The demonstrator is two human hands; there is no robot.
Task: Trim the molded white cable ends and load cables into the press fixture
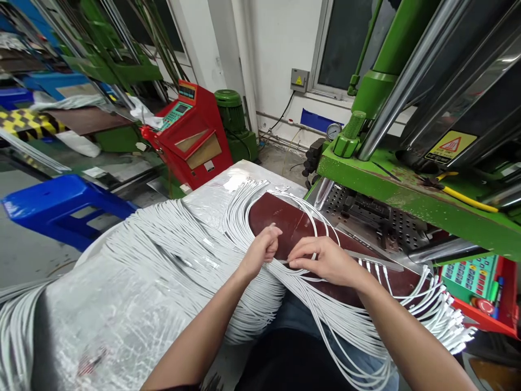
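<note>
My left hand (262, 251) is closed in a fist with the thumb up, at the edge of a thick bundle of white cables (240, 217). What it holds, if anything, is hidden. My right hand (328, 260) pinches a thin white strand, probably a cable, between thumb and fingertips just above the bundle. Beneath both hands lies a dark red-brown board (277, 214). Cables loop over this board and spread to the right, where white connectors (453, 320) gather at their ends. Several connectors sit along a metal strip (378, 259) on the board.
Left of me, a large pile of white cables (163, 250) covers a plastic-wrapped table (109, 320). A green press (407, 190) with pliers (464, 196) on it stands at the right, above a control panel (472, 277). Behind are a red control cabinet (195, 141) and a blue stool (69, 206).
</note>
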